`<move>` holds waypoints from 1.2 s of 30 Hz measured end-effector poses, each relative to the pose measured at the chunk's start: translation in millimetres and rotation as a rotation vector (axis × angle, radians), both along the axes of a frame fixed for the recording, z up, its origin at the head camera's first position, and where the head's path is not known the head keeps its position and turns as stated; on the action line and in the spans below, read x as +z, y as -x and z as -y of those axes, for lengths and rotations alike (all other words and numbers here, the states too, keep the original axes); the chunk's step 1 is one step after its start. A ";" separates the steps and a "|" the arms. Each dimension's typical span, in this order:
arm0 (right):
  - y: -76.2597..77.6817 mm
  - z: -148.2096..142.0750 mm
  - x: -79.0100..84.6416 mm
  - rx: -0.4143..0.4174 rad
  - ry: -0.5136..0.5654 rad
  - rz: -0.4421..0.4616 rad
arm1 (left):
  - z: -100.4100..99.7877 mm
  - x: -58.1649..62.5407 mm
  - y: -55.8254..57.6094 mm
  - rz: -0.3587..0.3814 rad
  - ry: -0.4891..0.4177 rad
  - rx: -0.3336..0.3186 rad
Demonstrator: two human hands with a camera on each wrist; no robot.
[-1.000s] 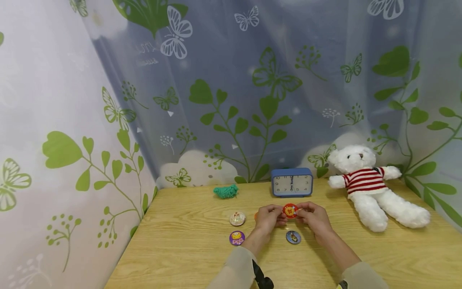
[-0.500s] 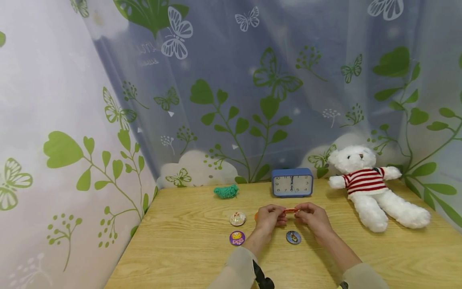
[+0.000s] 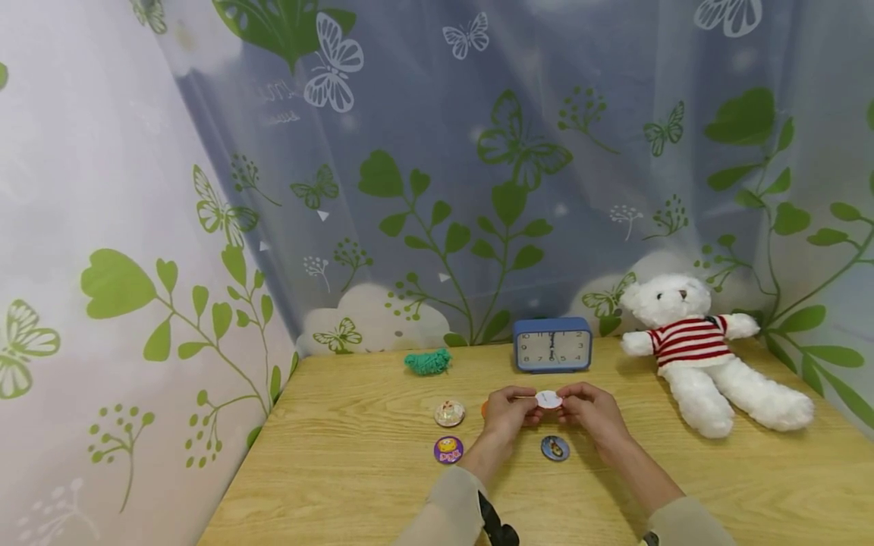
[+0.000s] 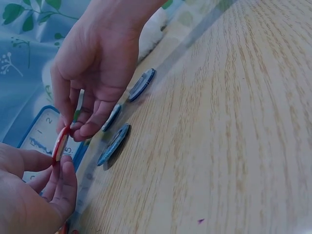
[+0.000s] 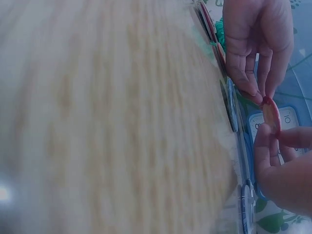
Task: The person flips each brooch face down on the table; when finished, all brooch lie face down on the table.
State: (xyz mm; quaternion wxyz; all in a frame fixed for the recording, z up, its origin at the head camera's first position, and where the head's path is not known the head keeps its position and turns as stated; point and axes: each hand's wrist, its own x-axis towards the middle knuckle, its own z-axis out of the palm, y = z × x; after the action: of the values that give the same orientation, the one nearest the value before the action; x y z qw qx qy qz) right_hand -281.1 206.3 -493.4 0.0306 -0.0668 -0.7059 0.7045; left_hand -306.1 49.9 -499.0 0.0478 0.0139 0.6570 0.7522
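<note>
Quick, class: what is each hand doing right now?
Left hand: holding one edge of a round, red-rimmed white badge.
Right hand: holding the badge's opposite edge.

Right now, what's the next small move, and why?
Probably turn the red-rimmed badge over: the left hand and right hand both pinch its edge, and its white side faces the head camera, while the purple badge and blue badge on the table show their pictures.

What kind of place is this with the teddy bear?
Probably an indoor play corner, though I can't be sure. There's a light wood-grained table, a grey-blue leaf-printed curtain behind it, and a white plush teddy bear in a red-striped sweater on the tabletop.
</note>
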 end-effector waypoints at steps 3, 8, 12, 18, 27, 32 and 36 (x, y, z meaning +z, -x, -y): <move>0.2 0.8 -0.3 -0.002 0.001 -0.001 | 0.3 -1.1 0.4 0.004 0.003 0.002; 1.9 0.2 -2.1 -0.003 -0.009 -0.013 | 0.2 -2.1 1.1 -0.007 0.000 0.010; 2.8 -1.3 -2.9 -0.007 -0.029 -0.013 | -0.2 -0.7 2.1 -0.001 0.019 0.029; 2.2 -2.9 -0.8 0.003 -0.071 -0.023 | 1.6 3.4 2.7 0.034 0.072 0.021; 3.8 -6.5 -4.3 0.023 -0.119 -0.048 | 5.8 8.2 0.8 0.088 0.097 -0.018; 4.1 -8.6 -4.7 0.042 -0.160 -0.028 | 7.1 8.1 -0.4 0.100 0.115 -0.036; 3.6 -9.0 -3.2 0.049 -0.155 -0.003 | 7.0 8.3 -0.5 0.108 0.131 -0.039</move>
State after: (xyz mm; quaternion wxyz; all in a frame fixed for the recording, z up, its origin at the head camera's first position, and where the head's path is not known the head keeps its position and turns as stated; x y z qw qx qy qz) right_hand -284.7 215.4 -496.7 0.0196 -0.0458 -0.7598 0.6483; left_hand -305.6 42.9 -490.6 0.0988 -0.0169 0.7009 0.7062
